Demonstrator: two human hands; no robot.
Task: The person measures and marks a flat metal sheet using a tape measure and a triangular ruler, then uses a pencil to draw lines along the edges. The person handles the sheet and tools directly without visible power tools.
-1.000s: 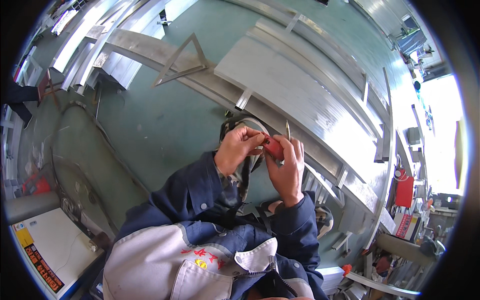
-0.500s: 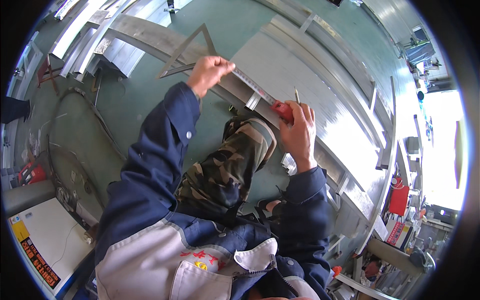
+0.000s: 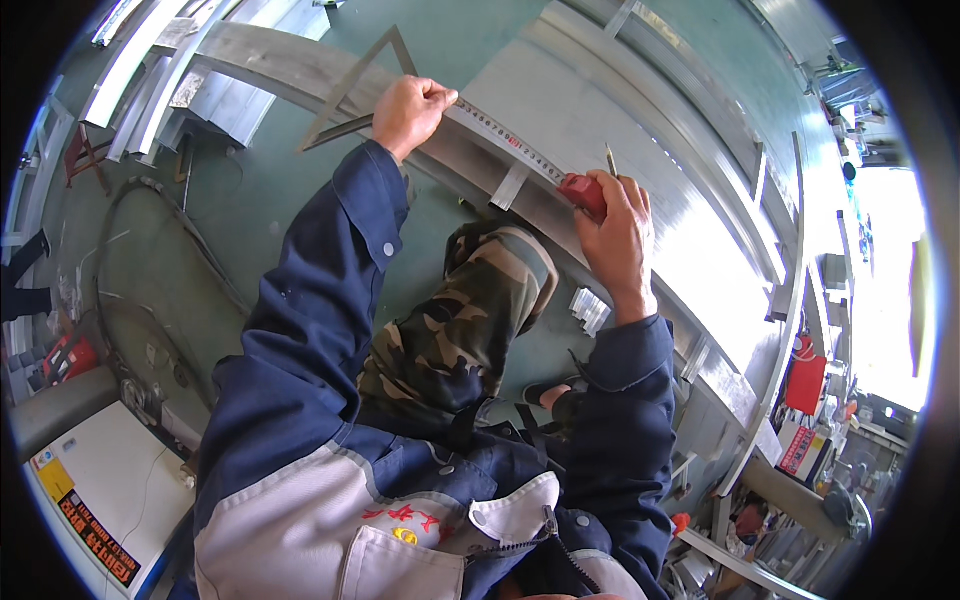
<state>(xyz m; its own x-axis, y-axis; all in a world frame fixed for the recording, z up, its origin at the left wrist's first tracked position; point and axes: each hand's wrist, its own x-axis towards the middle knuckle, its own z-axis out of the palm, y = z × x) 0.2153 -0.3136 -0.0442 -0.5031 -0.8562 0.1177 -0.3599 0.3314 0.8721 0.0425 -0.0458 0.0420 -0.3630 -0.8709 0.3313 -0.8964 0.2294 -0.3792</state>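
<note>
- Two hands stretch one tape measure along a long grey metal beam point(image 3: 690, 250) that lies on the green floor point(image 3: 200, 230).
- The left hand point(image 3: 412, 108) is clenched on the free end of the tape blade point(image 3: 505, 138) and presses it on the upper edge of the beam, just beside a metal triangle square point(image 3: 352, 88).
- The right hand point(image 3: 620, 240) grasps the red tape case point(image 3: 583, 190) and also a pencil point(image 3: 610, 160), whose tip points up, away from the person.
- The blade runs between the hands, and its long axis follows the beam, from upper left to lower right.
- The pencil is in the right hand only, so this hand is nearer to the part of the blade beside the case.
- A knee in camouflage trousers point(image 3: 480, 300) is just below the blade, between both arms.
</note>
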